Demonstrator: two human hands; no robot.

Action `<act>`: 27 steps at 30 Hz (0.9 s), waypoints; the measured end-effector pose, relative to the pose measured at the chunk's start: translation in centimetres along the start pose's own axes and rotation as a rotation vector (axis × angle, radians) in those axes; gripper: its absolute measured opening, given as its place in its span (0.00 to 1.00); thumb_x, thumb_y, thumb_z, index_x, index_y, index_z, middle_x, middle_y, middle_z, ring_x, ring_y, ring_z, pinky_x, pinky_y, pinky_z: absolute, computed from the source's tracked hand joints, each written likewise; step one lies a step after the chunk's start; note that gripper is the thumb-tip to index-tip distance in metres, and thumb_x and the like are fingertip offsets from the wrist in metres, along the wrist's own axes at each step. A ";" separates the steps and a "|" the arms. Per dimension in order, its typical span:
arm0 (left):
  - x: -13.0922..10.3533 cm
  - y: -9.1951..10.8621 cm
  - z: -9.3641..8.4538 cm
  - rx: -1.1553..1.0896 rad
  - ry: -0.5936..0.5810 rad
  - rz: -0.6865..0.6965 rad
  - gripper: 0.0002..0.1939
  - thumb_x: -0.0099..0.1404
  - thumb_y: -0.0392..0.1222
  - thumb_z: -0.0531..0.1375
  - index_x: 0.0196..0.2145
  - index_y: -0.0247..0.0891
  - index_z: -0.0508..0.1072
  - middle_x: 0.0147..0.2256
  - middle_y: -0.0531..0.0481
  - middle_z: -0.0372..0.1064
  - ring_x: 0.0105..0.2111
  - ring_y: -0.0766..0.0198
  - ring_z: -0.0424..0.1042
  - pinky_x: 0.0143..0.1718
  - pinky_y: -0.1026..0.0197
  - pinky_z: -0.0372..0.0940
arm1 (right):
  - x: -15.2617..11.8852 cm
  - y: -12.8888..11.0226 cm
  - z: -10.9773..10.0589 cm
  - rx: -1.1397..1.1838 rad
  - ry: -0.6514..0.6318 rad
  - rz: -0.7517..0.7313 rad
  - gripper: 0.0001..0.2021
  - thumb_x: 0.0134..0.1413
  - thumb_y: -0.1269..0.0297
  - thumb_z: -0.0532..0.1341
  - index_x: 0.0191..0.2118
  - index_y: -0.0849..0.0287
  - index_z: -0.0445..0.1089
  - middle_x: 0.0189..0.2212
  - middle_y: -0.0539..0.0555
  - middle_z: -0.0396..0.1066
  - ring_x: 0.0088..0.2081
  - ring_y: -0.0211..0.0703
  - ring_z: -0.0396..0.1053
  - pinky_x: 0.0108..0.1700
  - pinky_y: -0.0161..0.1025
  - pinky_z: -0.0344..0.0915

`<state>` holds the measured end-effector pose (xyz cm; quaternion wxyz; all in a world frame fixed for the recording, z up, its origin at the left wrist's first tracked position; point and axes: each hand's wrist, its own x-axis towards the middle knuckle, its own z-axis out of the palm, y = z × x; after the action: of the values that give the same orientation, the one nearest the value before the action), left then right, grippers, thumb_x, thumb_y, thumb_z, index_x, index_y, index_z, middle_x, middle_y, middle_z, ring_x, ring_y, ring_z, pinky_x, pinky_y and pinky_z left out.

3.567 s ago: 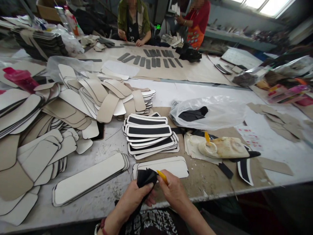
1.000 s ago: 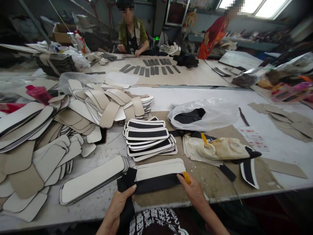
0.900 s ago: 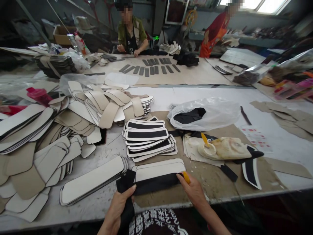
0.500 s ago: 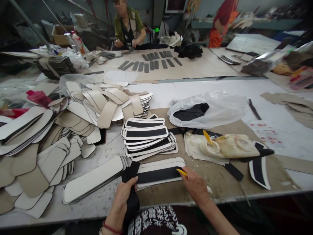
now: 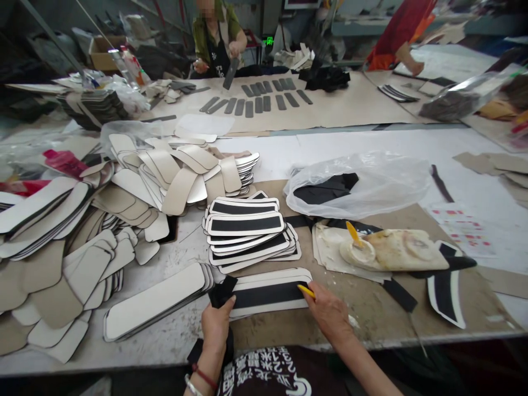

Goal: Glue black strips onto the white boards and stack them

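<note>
My left hand [image 5: 216, 324] is closed on a bunch of black strips [image 5: 225, 291] at the left end of a white piece [image 5: 305, 273] that carries a black strip [image 5: 264, 295]. In my right hand [image 5: 328, 311] is a yellow tool [image 5: 306, 291], its tip touching the right end of that black strip. Just behind lies a stack of white pieces with black strips [image 5: 246, 224]. A fanned stack of plain white pieces [image 5: 157, 301] is left of my left hand.
Loose pale pieces [image 5: 177, 187] heap up at the left. Behind on the right are a plastic bag [image 5: 383, 184] with black strips and a glue-smeared container [image 5: 396, 250] with a yellow spatula [image 5: 353, 232]. Two people work at the far table [image 5: 330, 113].
My left hand has shifted slightly right, and the black bunch in it sits differently. My right hand stays at the strip's end. A person across the table has lifted a dark piece.
</note>
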<state>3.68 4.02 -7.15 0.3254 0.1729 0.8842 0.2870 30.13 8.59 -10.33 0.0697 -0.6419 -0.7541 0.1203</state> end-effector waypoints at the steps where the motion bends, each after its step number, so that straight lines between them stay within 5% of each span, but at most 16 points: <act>1: 0.1 -0.2 0.1 0.007 -0.004 0.006 0.16 0.44 0.48 0.64 0.26 0.33 0.72 0.24 0.43 0.72 0.31 0.49 0.71 0.32 0.55 0.62 | 0.0 0.0 0.0 -0.002 0.003 -0.002 0.07 0.57 0.61 0.53 0.30 0.55 0.64 0.26 0.50 0.71 0.27 0.42 0.69 0.27 0.36 0.53; 17: 0.0 -0.3 0.4 0.109 -0.006 0.033 0.21 0.47 0.49 0.64 0.34 0.29 0.70 0.33 0.32 0.72 0.38 0.43 0.70 0.39 0.51 0.61 | 0.5 0.2 0.0 -0.001 0.009 -0.059 0.10 0.58 0.62 0.51 0.28 0.56 0.64 0.23 0.51 0.70 0.25 0.41 0.68 0.27 0.36 0.52; 27: 0.6 -1.4 0.6 0.087 0.001 0.033 0.20 0.45 0.52 0.64 0.30 0.34 0.70 0.29 0.40 0.72 0.35 0.47 0.71 0.38 0.53 0.62 | 0.6 0.3 0.2 0.002 0.007 -0.047 0.10 0.58 0.61 0.51 0.29 0.56 0.64 0.25 0.51 0.71 0.26 0.41 0.68 0.27 0.36 0.51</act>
<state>3.49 3.51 -8.68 0.3122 0.2015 0.8931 0.2535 30.23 9.16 -10.67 0.0761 -0.6245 -0.7685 0.1172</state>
